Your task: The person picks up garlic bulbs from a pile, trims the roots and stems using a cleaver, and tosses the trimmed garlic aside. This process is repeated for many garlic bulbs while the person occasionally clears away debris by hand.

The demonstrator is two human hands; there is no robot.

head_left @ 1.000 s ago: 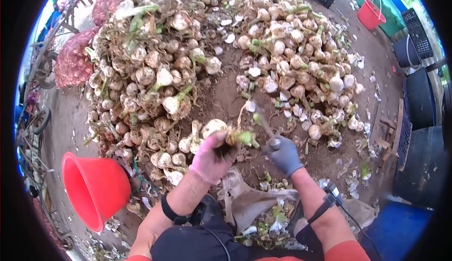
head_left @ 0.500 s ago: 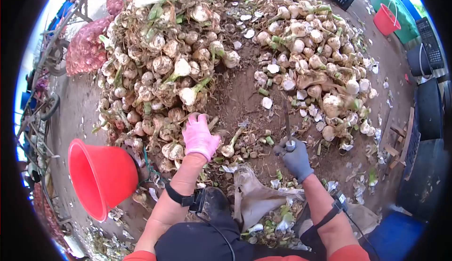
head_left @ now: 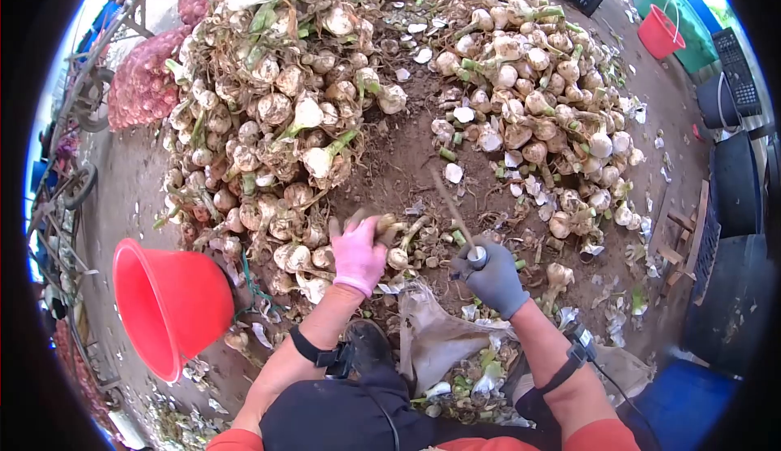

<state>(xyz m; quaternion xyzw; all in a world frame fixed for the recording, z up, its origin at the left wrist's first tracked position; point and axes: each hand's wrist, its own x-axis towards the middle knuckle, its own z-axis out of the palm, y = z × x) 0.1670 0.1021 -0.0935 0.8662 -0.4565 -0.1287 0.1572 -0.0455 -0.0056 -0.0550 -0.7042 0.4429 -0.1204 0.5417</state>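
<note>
Plainly, in the head view, we see the right hand (head_left: 490, 277) gripping a thin-bladed knife (head_left: 452, 207), which could nick the left hand (head_left: 360, 254) if both met. The left hand touches the near edge of the left-hand garlic pile (head_left: 270, 109); we cannot tell if it holds anything. Tugging could slump the loosely stacked garlic pile. Scraps (head_left: 464, 114) litter the earthen floor (head_left: 382, 176), with a large red bucket (head_left: 195, 300) left, dark tubs (head_left: 730, 305) right.

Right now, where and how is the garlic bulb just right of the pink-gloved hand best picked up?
Probably by the round bulb, which a palm could cup, coming from the left, where the left hand is. Its stem points forward and right, so this grip should leave it clear.
</note>
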